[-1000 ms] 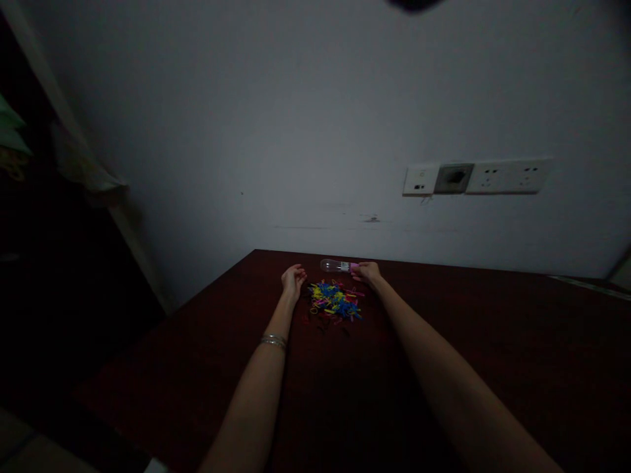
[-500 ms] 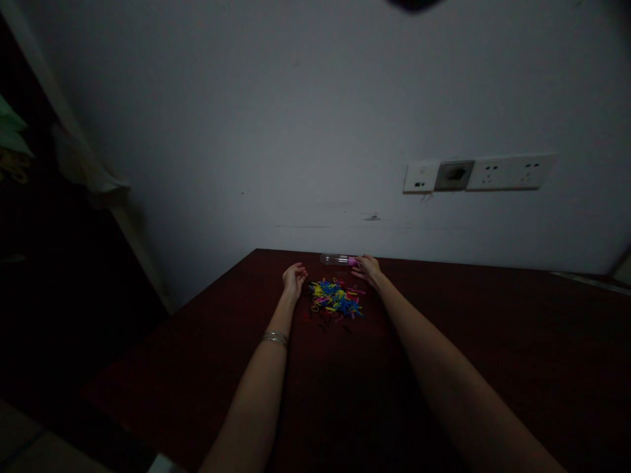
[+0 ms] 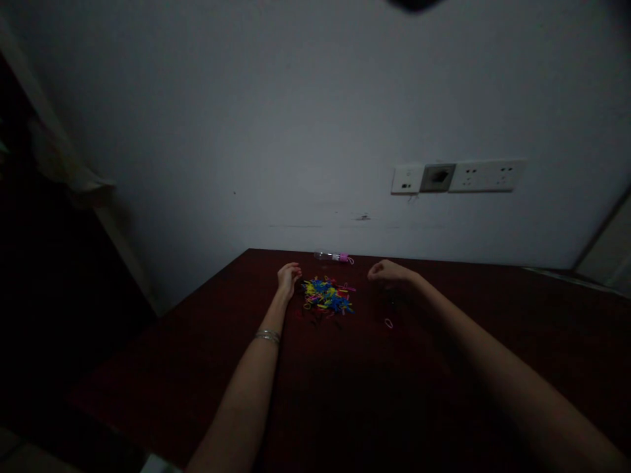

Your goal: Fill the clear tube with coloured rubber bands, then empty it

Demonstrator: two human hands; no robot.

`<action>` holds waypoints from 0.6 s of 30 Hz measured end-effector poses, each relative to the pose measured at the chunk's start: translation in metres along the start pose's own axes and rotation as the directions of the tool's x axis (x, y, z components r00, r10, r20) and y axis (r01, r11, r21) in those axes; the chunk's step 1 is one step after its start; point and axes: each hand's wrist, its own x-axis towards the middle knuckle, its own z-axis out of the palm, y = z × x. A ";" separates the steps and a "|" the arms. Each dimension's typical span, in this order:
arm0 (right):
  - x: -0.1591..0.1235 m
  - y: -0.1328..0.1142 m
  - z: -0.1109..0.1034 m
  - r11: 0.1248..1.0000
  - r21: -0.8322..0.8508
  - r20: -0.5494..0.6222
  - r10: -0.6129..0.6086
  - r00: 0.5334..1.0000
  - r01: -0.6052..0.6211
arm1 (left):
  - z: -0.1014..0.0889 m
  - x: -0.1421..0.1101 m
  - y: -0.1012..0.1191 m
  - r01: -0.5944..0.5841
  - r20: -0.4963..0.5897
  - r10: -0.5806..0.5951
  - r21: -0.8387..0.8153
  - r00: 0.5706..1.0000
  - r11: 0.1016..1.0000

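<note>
A pile of small coloured elastic bands (image 3: pixel 327 297), blue, yellow and pink, lies on a dark red table (image 3: pixel 493 355) near the wall. My left hand (image 3: pixel 288 276) rests just left of the pile with its fingers loosely curled. To the right of the pile my right hand (image 3: pixel 383 271) hovers, fingers curled inward; what it holds, if anything, does not show. A clear tube with a pink cap (image 3: pixel 335 257) lies on its side behind the pile, touched by neither hand. One pink band (image 3: pixel 388 322) lies apart, below my right hand.
A white wall rises behind the table with a strip of sockets and switches (image 3: pixel 458 177). The table's left edge drops into a dark area. A silver bracelet (image 3: pixel 267 337) circles my left wrist.
My right hand has let go of the clear tube and moved right and back from it. The tube now lies alone by the wall. The left hand has stayed put.
</note>
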 end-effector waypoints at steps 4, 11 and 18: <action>-0.031 0.008 -0.012 0.936 -0.352 0.206 0.050 0.977 0.026 | 0.001 0.002 -0.003 -0.031 0.008 0.030 0.060 1.000 0.998; -0.054 0.027 -0.008 0.920 -0.382 0.299 0.029 0.954 0.092 | 0.005 0.001 -0.012 -0.201 0.231 0.121 0.360 0.965 0.911; -0.074 0.030 0.008 0.912 -0.300 0.373 -0.158 0.914 0.280 | 0.013 -0.006 -0.013 -0.309 0.419 0.085 0.505 0.904 0.806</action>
